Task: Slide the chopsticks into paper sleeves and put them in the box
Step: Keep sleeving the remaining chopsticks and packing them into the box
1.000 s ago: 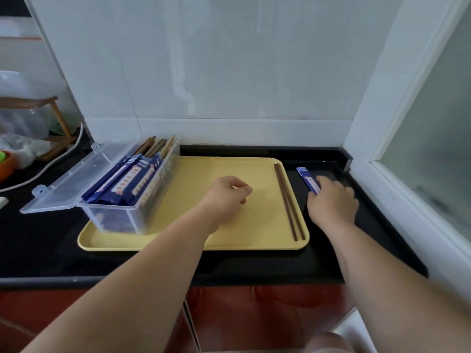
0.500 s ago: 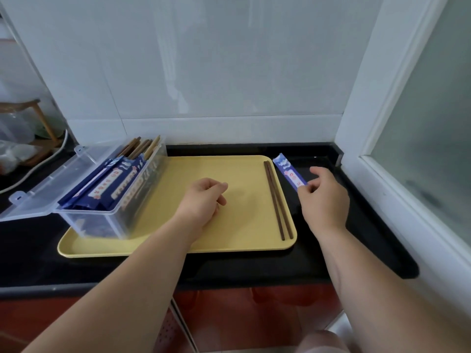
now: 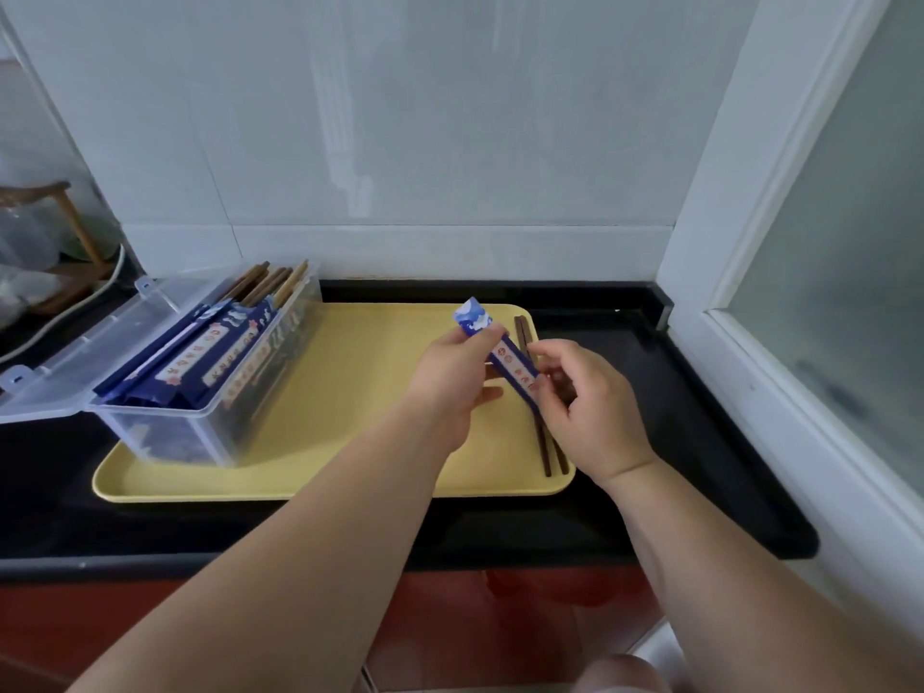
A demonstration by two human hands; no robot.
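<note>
Head: left hand (image 3: pixel 450 377), right hand (image 3: pixel 590 407) pinch one sleeve (image 3: pixel 509 359); apparently two chopsticks (image 3: pixel 552 452).

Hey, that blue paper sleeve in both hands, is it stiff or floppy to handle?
Probably floppy and very light: the paper sleeve is a thin flat strip, and the left hand and right hand both pinch it, perhaps to keep it straight. It likely creases easily if squeezed, being paper.

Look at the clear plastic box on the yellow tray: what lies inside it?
Inside the clear box lie blue paper sleeves holding chopsticks, whose brown ends stick out at the far end. The sleeves cover the shafts, so pairs cannot be counted.
</note>
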